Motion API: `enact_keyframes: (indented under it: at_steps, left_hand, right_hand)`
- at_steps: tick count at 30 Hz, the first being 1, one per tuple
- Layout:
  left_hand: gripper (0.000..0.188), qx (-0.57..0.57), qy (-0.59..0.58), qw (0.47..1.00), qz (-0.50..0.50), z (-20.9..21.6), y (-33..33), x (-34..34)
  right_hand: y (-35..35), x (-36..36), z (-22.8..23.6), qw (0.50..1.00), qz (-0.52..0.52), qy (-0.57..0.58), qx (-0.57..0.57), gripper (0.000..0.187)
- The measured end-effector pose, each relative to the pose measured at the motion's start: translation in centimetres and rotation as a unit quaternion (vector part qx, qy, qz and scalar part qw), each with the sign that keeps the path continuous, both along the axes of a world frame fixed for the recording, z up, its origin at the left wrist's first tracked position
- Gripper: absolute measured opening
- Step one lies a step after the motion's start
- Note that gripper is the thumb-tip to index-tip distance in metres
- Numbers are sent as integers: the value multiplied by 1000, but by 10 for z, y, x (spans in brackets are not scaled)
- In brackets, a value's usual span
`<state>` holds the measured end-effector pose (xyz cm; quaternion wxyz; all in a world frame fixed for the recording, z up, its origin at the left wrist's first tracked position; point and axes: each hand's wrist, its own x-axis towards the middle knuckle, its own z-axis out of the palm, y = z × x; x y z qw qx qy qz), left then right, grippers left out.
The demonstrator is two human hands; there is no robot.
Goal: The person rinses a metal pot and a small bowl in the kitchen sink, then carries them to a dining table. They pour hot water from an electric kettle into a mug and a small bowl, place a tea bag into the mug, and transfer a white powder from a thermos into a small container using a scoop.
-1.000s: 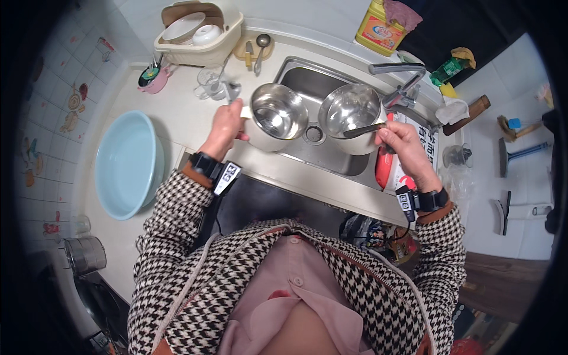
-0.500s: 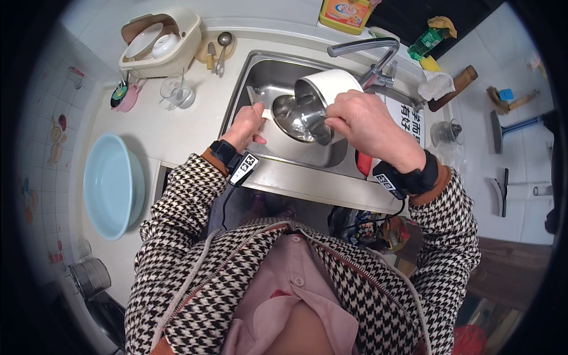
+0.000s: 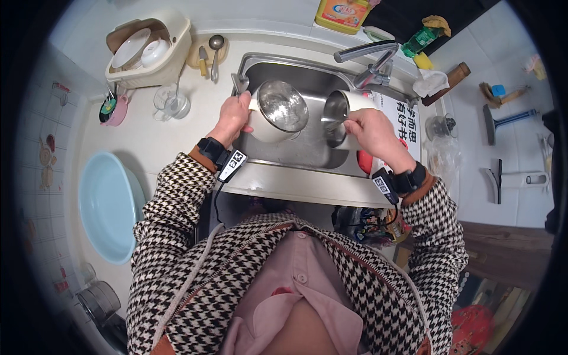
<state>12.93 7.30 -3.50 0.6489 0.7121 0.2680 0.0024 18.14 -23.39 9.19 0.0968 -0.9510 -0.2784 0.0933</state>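
Note:
My left hand (image 3: 235, 116) is closed on the handle of a white mug (image 3: 269, 131) with a shiny steel inside, held over the left part of the steel sink (image 3: 296, 152). Glints inside look like clear liquid. Just beyond those fingers juts a grey flat piece (image 3: 239, 84) I cannot identify. Over the sink's right part, my right hand (image 3: 371, 131) grips a second white mug (image 3: 357, 100), tipped on its side with its steel inside facing left. The hand hides part of it. A gap separates the two mugs.
The faucet (image 3: 370, 53) arches behind the right mug. Beside the sink's right edge are a printed white sheet (image 3: 403, 121) and a red object (image 3: 364, 161). Left on the counter stand a blue basin (image 3: 109, 207), glass cups (image 3: 171, 103) and a dish rack (image 3: 177, 56); a ladle (image 3: 215, 56) lies behind.
The right mug was tipped over the left mug's mouth; now they are apart, right mug moved right and lower. My left hand has shifted its mug left and slightly away from me.

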Motion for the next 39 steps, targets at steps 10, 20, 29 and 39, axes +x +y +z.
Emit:
enact_keyframes:
  at_steps: [10, 20, 29, 39]
  left_hand:
    - [45, 570, -269, 766, -126, 76, -11, 1]
    - [19, 647, -395, 622, -196, 85, -8, -7]
    - [25, 684, -336, 589, -269, 65, 19, -4]
    - [27, 690, -356, 511, -369, 35, 23, -7]
  right_hand:
    - [15, 4, -87, 815, -204, 426, 335, 26]
    - [12, 0, -113, 729, -191, 468, 461, 25]
    - [-18, -1, -85, 833, -214, 337, 384, 26]
    - [4, -4, -49, 985, 96, -144, -11, 17]
